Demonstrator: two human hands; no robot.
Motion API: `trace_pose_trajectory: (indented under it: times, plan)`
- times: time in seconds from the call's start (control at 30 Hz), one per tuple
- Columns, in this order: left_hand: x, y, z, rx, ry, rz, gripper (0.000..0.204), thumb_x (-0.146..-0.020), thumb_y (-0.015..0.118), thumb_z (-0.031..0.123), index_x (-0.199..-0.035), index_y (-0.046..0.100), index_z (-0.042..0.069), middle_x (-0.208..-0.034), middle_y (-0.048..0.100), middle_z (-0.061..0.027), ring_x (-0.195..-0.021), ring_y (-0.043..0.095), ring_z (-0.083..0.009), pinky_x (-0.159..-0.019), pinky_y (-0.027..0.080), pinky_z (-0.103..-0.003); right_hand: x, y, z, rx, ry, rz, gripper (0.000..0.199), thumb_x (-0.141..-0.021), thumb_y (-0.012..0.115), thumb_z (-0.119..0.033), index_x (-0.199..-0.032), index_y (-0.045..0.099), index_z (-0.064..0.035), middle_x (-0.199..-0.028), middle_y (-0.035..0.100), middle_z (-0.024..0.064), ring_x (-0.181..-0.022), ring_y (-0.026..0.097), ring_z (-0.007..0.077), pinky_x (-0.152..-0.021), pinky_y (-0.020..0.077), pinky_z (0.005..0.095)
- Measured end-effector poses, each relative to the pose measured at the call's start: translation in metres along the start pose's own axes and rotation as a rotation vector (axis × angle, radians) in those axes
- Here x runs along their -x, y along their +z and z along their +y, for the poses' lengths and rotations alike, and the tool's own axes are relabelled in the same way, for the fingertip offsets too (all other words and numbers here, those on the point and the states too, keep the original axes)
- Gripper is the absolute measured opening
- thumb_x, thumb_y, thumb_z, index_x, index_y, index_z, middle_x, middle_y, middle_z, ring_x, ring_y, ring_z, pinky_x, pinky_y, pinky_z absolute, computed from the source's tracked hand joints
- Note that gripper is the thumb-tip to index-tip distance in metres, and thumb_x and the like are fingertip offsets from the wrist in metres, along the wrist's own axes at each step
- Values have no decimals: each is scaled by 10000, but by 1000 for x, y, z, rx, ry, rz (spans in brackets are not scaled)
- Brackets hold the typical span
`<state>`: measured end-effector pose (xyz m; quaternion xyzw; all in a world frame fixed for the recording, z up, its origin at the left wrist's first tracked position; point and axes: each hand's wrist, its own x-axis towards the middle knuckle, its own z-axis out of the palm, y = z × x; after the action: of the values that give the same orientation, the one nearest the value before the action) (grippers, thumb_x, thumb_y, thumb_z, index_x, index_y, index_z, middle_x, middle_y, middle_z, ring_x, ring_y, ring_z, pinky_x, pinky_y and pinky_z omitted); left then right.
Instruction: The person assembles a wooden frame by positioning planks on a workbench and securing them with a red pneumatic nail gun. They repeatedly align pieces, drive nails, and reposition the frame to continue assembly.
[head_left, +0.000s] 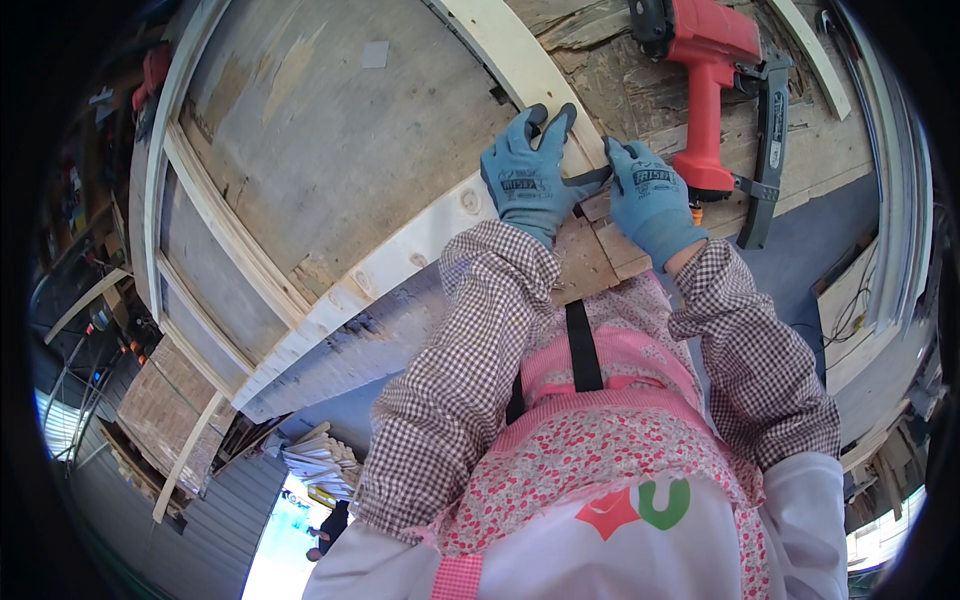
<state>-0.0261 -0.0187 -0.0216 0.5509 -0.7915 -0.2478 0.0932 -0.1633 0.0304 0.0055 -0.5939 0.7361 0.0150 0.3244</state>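
Note:
My left hand (pixel 527 178), in a blue glove with dark fingertips, rests on the corner of a pale wooden frame, its fingers bent over the wood and its thumb pointing right. There a curved strip (pixel 515 45) meets a straight board (pixel 400 260). Close on the right, my gloved right hand (pixel 652 200) has its fingers closed at the edge of that corner; its fingertips partly hide what they pinch. Under my wrists a small brown wood block (pixel 585 255) sits at the near table edge. A red nail gun (pixel 705 100) with a dark magazine lies beyond my right hand.
Curved inner rails (pixel 235 225) of the frame extend to the left over a worn plywood tabletop (pixel 330 110). A loose pale strip (pixel 810 55) lies at the far right. Stacked wood (pixel 322 460) and a person (pixel 330 528) are in the lower left background.

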Motion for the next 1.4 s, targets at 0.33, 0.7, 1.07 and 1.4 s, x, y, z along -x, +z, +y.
trace_pose_trajectory:
  times: [0.33, 0.7, 1.07, 1.4]
  plan:
    - [5, -7, 8, -98, -2, 25, 773, -531, 766, 493, -1215, 507, 246, -1167, 438, -62, -1086, 422, -246, -927, 333, -394, 1, -8, 37, -1032, 35, 398, 512, -772, 423, 95, -1258, 437, -64, -1060, 581, 86, -893, 578, 159, -776, 471, 267]
    - [4, 1, 6, -22, -23, 50, 752, -545, 748, 495, -1211, 510, 239, -1176, 442, -49, -1075, 416, -234, -913, 316, -387, -20, -34, 64, -305, 165, 732, 721, -718, 666, -178, -1323, 297, -41, -1121, 501, 179, -1038, 502, 321, -882, 416, 396]
    - [4, -3, 11, -34, 1, 65, 733, -504, 804, 410, -1168, 554, 227, -1142, 466, -68, -1047, 464, -247, -918, 387, -378, -75, -39, 93, -503, 604, 510, 776, -597, 751, -303, -1178, 384, 57, -1053, 555, 234, -969, 551, 366, -863, 430, 387]
    - [5, -8, 3, -15, 24, 59, 731, -527, 780, 459, -1183, 547, 238, -1172, 457, -71, -1064, 465, -239, -921, 389, -360, 77, -133, 82, -1134, 436, 85, 147, -793, 523, -122, -870, 548, 1, -681, 538, 48, -568, 516, 135, -545, 423, 253]
